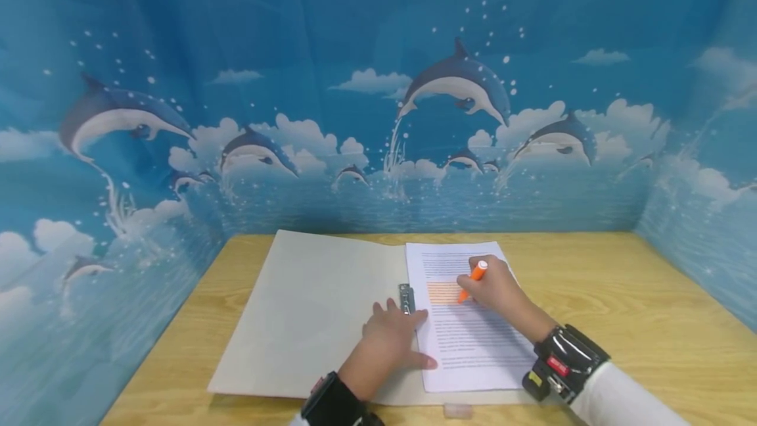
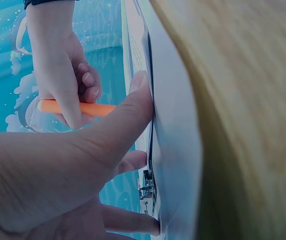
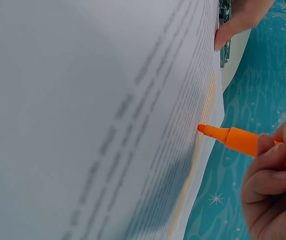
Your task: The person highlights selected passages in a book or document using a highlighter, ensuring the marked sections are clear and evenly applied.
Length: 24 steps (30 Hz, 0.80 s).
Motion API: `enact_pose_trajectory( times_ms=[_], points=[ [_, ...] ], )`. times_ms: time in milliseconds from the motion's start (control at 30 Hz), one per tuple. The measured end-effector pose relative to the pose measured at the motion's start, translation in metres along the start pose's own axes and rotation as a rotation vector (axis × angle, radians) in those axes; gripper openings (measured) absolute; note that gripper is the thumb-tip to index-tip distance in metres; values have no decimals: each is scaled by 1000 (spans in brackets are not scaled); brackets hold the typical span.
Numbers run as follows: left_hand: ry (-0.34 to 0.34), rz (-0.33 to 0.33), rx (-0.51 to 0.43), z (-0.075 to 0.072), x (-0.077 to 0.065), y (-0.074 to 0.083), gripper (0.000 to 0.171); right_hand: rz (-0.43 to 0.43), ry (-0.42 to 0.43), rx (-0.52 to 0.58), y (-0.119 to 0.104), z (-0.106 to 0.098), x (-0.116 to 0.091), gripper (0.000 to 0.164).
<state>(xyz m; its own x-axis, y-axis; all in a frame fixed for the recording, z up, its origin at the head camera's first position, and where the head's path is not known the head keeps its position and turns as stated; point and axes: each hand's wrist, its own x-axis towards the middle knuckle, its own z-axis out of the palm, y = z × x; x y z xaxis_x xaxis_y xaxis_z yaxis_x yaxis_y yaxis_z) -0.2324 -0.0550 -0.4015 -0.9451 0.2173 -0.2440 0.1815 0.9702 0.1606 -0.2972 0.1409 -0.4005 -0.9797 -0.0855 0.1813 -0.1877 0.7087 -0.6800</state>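
An orange highlighter (image 1: 473, 280) is pinched in my right hand (image 1: 495, 286), its tip down at the printed page (image 1: 473, 340). Orange-marked lines (image 1: 442, 293) run across the upper part of the text, beside the tip. In the right wrist view the highlighter's tip (image 3: 203, 128) meets or nearly meets the paper next to the orange band. My left hand (image 1: 390, 340) lies with fingers spread over the folder's middle, thumb and forefinger on the page's left edge. The sheets lie in an open pale folder (image 1: 319, 307) with a metal clip (image 1: 406, 298) by the left fingers.
A small translucent cap-like piece (image 1: 458, 411) lies at the folder's front edge. The folder sits on a wood-grain table (image 1: 615, 288). A blue dolphin-print backdrop (image 1: 331, 38) stands behind the table and along both sides.
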Motion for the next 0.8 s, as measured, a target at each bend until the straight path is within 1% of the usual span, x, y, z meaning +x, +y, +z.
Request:
enact_pose_trajectory(
  times_ms=[133, 400, 700, 800],
  points=[
    [2, 3, -13, 0, -1, 0, 88, 2, 4, 18, 4, -4, -2, 40],
    [-5, 6, -34, -1, -1, 0, 88, 20, 12, -6, 11, -13, -5, 39],
    [-3, 5, -6, -1, -1, 2, 88, 16, 16, 27, 20, -23, -9, 41],
    [-3, 5, 4, -1, -2, 3, 88, 8, 23, 15, 24, -26, -10, 41]
  ],
)
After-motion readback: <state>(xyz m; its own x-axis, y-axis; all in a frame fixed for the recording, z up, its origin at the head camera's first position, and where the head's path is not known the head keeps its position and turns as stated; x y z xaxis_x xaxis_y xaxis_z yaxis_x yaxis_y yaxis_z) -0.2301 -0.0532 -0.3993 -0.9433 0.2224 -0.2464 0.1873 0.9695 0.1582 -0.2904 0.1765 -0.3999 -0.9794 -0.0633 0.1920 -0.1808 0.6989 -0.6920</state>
